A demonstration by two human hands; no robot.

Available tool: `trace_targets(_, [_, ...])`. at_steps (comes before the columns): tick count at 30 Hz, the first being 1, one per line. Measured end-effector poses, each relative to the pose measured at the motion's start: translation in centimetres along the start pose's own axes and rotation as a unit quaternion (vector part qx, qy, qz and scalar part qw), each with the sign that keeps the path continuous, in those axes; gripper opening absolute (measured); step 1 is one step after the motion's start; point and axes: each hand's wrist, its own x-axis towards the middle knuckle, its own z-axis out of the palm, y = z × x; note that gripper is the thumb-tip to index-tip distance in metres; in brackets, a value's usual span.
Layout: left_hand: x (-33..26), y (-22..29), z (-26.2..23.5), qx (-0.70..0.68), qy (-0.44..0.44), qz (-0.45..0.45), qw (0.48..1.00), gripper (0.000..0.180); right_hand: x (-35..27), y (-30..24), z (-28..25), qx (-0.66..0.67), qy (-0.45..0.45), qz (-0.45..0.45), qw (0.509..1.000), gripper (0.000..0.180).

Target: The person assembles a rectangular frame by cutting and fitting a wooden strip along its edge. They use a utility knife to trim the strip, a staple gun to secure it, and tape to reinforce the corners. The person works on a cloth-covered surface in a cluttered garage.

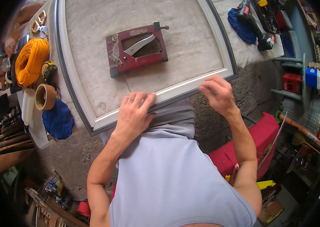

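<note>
A white rectangular frame [182,81] with a dark grey outer edge lies on the table, its near rail close to my body. My left hand [134,109] rests across this rail left of its middle, fingers over the top and thumb at the near edge. Near the right corner, my right hand [220,94] is closed just at the rail, its thumb and fingers pressed together. Anything between those fingertips is hidden or too thin to make out. Inside the frame lies a worn red staple gun [139,64] with a silver lever, touched by neither hand.
At left sit an orange rope coil [32,62], tape measure [48,70], tape roll [45,97], white bottle [28,106], blue cloth [58,119] and scissors [40,22]. A cordless drill [256,28] lies far right. Red fabric [239,142] is beside me; another person's hand [10,46] shows far left.
</note>
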Motion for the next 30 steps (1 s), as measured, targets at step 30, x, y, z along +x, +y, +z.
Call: trace_targets(30, [-3.2, -8.4, -6.6, 0.026, 0.249, -0.169, 0.953, 0.048, -3.3, 1.8, -9.2, -0.226, 0.138, 0.26, 0.929, 0.013])
